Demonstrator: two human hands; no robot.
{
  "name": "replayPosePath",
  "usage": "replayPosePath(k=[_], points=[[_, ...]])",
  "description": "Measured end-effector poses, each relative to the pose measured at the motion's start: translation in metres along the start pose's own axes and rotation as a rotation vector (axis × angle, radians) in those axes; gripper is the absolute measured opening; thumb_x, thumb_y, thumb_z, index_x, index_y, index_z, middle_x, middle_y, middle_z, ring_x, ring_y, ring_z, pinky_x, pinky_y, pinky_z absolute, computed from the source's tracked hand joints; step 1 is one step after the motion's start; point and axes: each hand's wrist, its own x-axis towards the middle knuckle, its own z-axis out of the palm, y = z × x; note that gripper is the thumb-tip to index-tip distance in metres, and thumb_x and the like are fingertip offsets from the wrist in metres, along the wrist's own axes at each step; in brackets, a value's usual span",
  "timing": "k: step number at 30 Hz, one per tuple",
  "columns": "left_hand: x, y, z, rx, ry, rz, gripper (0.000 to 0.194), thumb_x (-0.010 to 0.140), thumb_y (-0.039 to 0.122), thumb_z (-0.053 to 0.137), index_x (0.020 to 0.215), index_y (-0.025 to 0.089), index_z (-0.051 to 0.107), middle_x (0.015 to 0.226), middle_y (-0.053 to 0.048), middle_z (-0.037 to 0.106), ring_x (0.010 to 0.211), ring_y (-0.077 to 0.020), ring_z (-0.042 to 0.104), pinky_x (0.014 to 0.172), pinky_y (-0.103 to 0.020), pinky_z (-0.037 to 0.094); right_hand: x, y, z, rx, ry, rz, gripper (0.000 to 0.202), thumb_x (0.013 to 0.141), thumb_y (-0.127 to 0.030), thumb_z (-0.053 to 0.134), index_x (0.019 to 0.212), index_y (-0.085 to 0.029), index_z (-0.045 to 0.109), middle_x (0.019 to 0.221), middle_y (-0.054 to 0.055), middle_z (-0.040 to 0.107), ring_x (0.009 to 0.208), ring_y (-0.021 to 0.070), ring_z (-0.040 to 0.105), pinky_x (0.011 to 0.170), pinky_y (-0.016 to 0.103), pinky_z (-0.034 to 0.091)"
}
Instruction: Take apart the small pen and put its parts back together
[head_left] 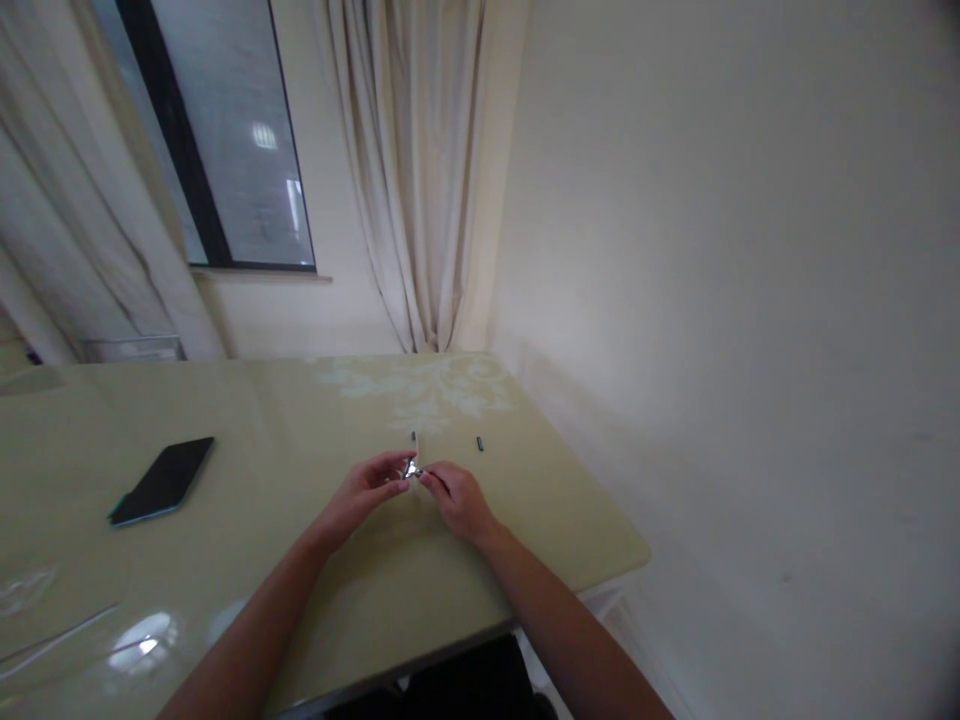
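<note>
Both hands meet above the right-hand part of the pale, glossy bench (570,520), with a small shiny metallic piece (410,468) held between them. The left hand (365,490) has its thumb and fingers bent around the left side of the piece, narrowed to a pinch, and the right hand (459,500) grips its right side between thumb and fingers (the piece is too small to make out its exact shape). Just beyond the fingertips lies a small dark bit (413,436), and a second dark piece (480,444) rests on the bench farther right, near the right hand but apart from it. Well to the left lies a flat black item (166,480) with a bluish-green edge. Nearer the lower left are thin pale strips (67,632) and some clear plastic (26,590). Behind the bench, a cream curtain (427,150) hangs beside a dark-framed window (232,130).
</note>
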Motion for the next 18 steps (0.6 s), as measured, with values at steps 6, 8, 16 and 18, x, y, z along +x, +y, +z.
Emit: replayPosePath(k=[6, 8, 16, 18], points=[[-0.0008, 0.0017, -0.0012, -0.048, 0.044, -0.008, 0.055, 0.074, 0.040, 0.085, 0.124, 0.022, 0.073, 0.105, -0.007, 0.075, 0.096, -0.0232, 0.066, 0.091, -0.034, 0.049, 0.0005, 0.0007, -0.0015, 0.000, 0.015, -0.008, 0.029, 0.105, -0.042, 0.051, 0.109, -0.020, 0.069, 0.099, 0.007, 0.072, 0.090, 0.0184, 0.063, 0.083, 0.029, 0.047], [-0.0012, 0.0011, -0.0015, -0.074, 0.062, -0.006, 0.055, 0.072, 0.042, 0.087, 0.121, 0.022, 0.074, 0.104, -0.007, 0.075, 0.094, -0.0219, 0.065, 0.088, -0.032, 0.050, 0.0009, 0.0005, -0.0025, -0.001, 0.019, -0.012, 0.028, 0.105, -0.042, 0.052, 0.110, -0.020, 0.069, 0.100, 0.007, 0.071, 0.090, 0.0184, 0.063, 0.083, 0.029, 0.047], [-0.0011, -0.0035, -0.0029, -0.160, 0.118, -0.078, 0.047, 0.072, 0.048, 0.086, 0.109, 0.020, 0.080, 0.101, -0.010, 0.077, 0.085, -0.0192, 0.064, 0.084, -0.033, 0.052, 0.0010, 0.0002, -0.0044, -0.056, 0.020, -0.047, 0.026, 0.102, -0.042, 0.057, 0.107, -0.021, 0.071, 0.095, 0.006, 0.070, 0.090, 0.0189, 0.061, 0.082, 0.030, 0.045], [-0.0002, -0.0054, -0.0042, -0.159, 0.121, -0.078, 0.047, 0.071, 0.049, 0.086, 0.107, 0.019, 0.081, 0.099, -0.010, 0.078, 0.085, -0.0199, 0.065, 0.085, -0.033, 0.052, 0.0010, 0.0010, -0.0044, -0.071, 0.012, -0.049, 0.026, 0.102, -0.042, 0.057, 0.108, -0.021, 0.071, 0.095, 0.006, 0.069, 0.090, 0.0190, 0.060, 0.083, 0.030, 0.044]])
